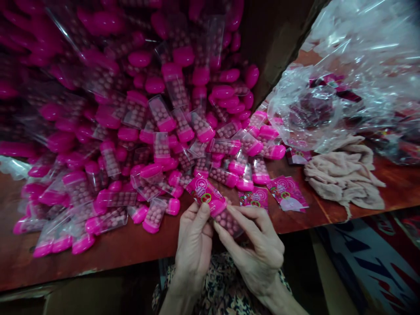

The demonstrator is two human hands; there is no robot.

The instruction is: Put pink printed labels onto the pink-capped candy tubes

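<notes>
My left hand [194, 238] and my right hand [254, 245] meet just past the table's near edge, both closed on one clear candy tube [226, 221] filled with small pink balls. A pink printed label [206, 194] lies along the tube's upper part under my left thumb. My right fingers pinch the tube's lower end. Behind the hands a large heap of like tubes with pink caps [138, 131] covers the brown table [131, 247].
Loose pink labels [288, 192] lie on the table right of my hands. A crumpled beige cloth [344, 175] sits further right. Clear plastic bags [344, 74] with dark red packets fill the far right. A patterned garment shows below my wrists.
</notes>
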